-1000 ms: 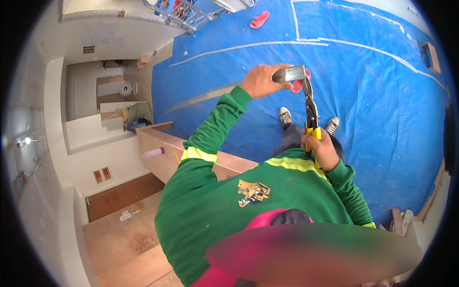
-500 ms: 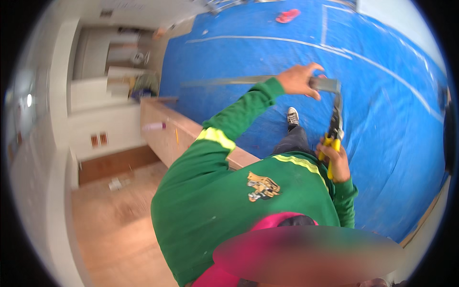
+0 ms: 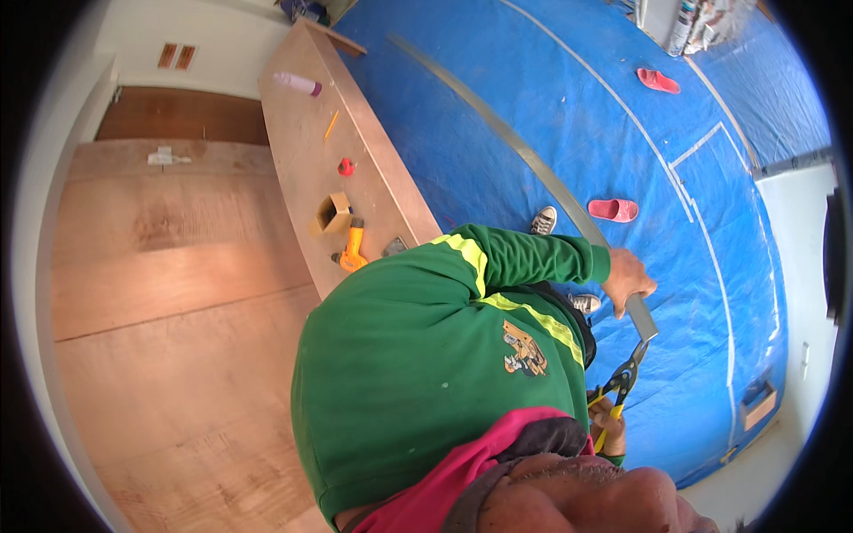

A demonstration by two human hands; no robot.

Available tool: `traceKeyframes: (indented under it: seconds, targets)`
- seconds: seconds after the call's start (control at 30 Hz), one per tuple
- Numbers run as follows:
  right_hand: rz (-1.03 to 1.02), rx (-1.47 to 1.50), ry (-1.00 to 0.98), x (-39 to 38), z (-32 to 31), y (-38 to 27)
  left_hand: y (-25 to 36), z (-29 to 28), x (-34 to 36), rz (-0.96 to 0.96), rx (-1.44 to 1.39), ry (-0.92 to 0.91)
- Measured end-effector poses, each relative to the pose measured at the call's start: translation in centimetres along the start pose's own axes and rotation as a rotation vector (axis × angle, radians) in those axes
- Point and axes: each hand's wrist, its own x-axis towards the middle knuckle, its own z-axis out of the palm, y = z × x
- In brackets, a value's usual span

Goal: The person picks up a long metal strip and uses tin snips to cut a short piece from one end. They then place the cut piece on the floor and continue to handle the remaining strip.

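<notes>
My left hand (image 3: pixel 627 281) is closed around a long grey metal channel (image 3: pixel 520 147), close to its near end. From there the channel runs far back across the blue floor sheet. My right hand (image 3: pixel 609 421) grips a pair of tin snips (image 3: pixel 625 380) with yellow handles and dark jaws. The handles are spread, and the jaws meet the channel's near end just beyond my left hand. Whether the blades bite into the metal I cannot tell. Part of my right hand is hidden behind the handles.
Left of me is a wooden bench (image 3: pixel 302 133) bearing an orange drill (image 3: pixel 354 247), a small open box (image 3: pixel 333 213), a red tape measure (image 3: pixel 346 167), a pencil (image 3: pixel 331 125) and a purple-capped bottle (image 3: pixel 298 83). Pink slippers (image 3: pixel 613 210) lie on the blue sheet (image 3: pixel 533 53).
The view has swung, bringing the drill and box into sight. The channel now slants toward the lower right, and both hands appear lower. The snips' handles stand wider apart.
</notes>
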Motion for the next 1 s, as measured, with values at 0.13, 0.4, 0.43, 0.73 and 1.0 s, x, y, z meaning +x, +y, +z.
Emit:
traceKeyframes:
  seconds: [0.13, 0.4, 0.43, 0.73, 1.0]
  targets:
    - [0.213, -0.541, 0.039, -0.8, -4.4, -0.3, 0.6, 0.0, -1.3, 0.054, 0.016, 0.142]
    - [0.013, -1.102, 0.336, -5.7, -14.9, 15.7, 0.8, -4.1, -1.4, 0.192, 0.054, 0.455]
    - [-0.118, -1.528, 0.336, -5.7, -14.7, 17.8, 0.8, -4.9, -1.3, 0.215, 0.017, 0.408]
    - [-0.155, 0.619, 0.778, 2.2, 14.7, 30.7, 2.4, -8.5, 1.0, 0.177, -0.021, 0.003]
    - [-0.174, 0.981, 0.838, 9.8, 30.6, 40.2, 1.8, -8.5, 1.6, 0.201, 0.029, -0.087]
